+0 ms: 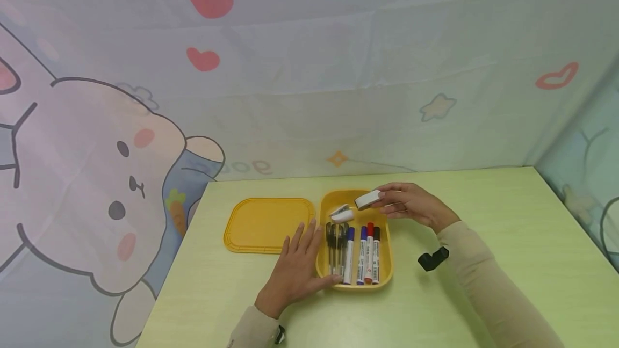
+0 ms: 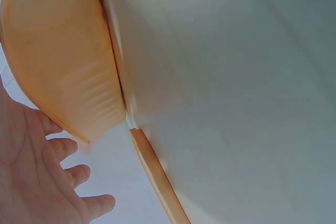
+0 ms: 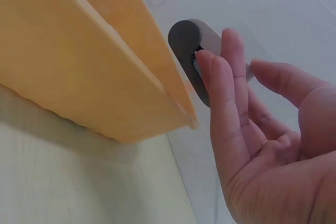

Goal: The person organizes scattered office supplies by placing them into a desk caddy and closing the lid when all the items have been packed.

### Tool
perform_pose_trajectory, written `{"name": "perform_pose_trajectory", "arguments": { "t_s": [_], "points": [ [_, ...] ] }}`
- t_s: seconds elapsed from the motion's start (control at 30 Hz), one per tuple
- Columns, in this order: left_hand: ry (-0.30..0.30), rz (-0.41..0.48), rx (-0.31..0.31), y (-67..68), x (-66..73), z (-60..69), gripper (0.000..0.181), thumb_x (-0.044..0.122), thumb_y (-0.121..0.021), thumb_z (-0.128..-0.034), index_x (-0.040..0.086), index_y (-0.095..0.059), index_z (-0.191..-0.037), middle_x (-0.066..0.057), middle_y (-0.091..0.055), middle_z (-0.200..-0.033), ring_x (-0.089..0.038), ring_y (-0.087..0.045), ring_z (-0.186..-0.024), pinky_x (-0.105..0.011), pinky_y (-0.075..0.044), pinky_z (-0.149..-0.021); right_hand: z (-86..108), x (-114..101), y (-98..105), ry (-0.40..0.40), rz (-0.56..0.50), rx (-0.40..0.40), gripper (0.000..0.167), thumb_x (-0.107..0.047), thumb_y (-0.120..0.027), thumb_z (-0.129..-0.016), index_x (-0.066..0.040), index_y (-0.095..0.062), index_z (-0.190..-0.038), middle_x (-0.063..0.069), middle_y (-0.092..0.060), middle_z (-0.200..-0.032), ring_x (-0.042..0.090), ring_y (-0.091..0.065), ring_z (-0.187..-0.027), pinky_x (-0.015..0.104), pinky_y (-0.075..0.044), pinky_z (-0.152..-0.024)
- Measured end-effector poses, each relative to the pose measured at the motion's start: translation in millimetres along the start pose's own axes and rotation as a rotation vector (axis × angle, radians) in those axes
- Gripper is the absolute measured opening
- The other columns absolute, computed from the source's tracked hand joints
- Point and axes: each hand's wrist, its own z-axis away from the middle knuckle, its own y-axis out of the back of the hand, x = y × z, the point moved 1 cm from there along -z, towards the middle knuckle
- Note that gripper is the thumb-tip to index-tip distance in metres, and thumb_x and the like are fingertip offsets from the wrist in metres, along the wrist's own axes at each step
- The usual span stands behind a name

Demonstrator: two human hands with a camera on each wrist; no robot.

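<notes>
A yellow plastic box [image 1: 360,288] stands on the table with pens and markers inside. My right hand [image 1: 408,203] pinches a small white, dark-grey-bottomed oblong item [image 1: 367,200] over the box's far right part; its exact kind is unclear. Left hand [image 1: 297,265] lies along the box's left side, fingers extended, thumb over the near left rim. In the box are several black-capped pens [image 1: 337,248], two blue-capped markers [image 1: 361,255], a red-capped marker [image 1: 369,254] and a black-capped marker [image 1: 376,256]. Beyond the pens lies a white-and-grey item [image 1: 343,216] of unclear kind.
Left of the box a flat yellow lid [image 1: 269,225] lies on the light green table [image 1: 503,230]. A printed cloth [image 1: 309,69] hangs behind the table's far edge. At the far right a dark cable [image 1: 604,224] hangs near the table's side.
</notes>
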Motion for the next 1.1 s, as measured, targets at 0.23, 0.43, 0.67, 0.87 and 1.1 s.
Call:
{"name": "perform_pose_trajectory", "arguments": {
  "t_s": [0.23, 0.43, 0.67, 0.87, 1.1],
  "points": [
    [0.002, -0.002, 0.001, 0.4, 0.5, 0.5, 0.113, 0.087, -0.043, -0.0847, 0.013, -0.014, -0.165, -0.007, -0.008, -0.172, -0.036, -0.012, -0.157, -0.065, -0.022, -0.119, -4.1, 1.8, -6.4, -0.006, 0.052, -0.023, 0.050, -0.020, -0.060, -0.104, 0.004, -0.045, -0.146, 0.016, -0.074, -0.117, 0.023, -0.076, -0.092, 0.037, -0.060, -0.084],
    [0.000, 0.002, 0.006, 0.5, 0.7, 1.0, 0.113, 0.086, -0.044, -0.0850, 0.012, -0.015, -0.165, -0.007, -0.009, -0.172, -0.036, -0.012, -0.156, -0.065, -0.022, -0.119, -5.8, 1.0, -9.0, -0.030, 0.111, -0.017, 0.051, -0.020, -0.061, -0.104, 0.003, -0.046, -0.146, 0.020, -0.072, -0.120, 0.027, -0.076, -0.095, 0.038, -0.060, -0.083],
    [0.007, 0.012, -0.007, 0.7, 0.9, 0.8, 0.113, 0.086, -0.045, -0.0851, 0.013, -0.013, -0.165, -0.006, -0.007, -0.172, -0.035, -0.011, -0.157, -0.065, -0.020, -0.119, -5.8, 1.2, -4.2, -0.021, 0.177, -0.007, 0.049, -0.021, -0.059, -0.105, 0.001, -0.048, -0.147, 0.020, -0.070, -0.126, 0.029, -0.074, -0.100, 0.039, -0.059, -0.086],
    [0.015, 0.005, -0.019, 0.9, 0.5, 0.3, 0.115, 0.087, -0.044, -0.0842, 0.013, -0.011, -0.165, -0.005, -0.005, -0.172, -0.034, -0.009, -0.157, -0.063, -0.020, -0.120, -5.4, 2.3, 0.1, -0.016, 0.194, 0.010, 0.050, -0.025, -0.060, -0.104, 0.001, -0.050, -0.145, 0.020, -0.069, -0.129, 0.032, -0.073, -0.104, 0.041, -0.058, -0.089],
    [0.010, -0.002, -0.016, -0.4, 0.0, 0.6, 0.114, 0.087, -0.044, -0.0843, 0.013, -0.010, -0.165, -0.005, -0.004, -0.172, -0.035, -0.009, -0.157, -0.063, -0.020, -0.120, -2.3, 5.8, -0.8, -0.039, 0.170, 0.027, 0.050, -0.024, -0.061, -0.104, 0.002, -0.050, -0.145, 0.020, -0.069, -0.127, 0.031, -0.075, -0.099, 0.041, -0.058, -0.088]
  ]
}}
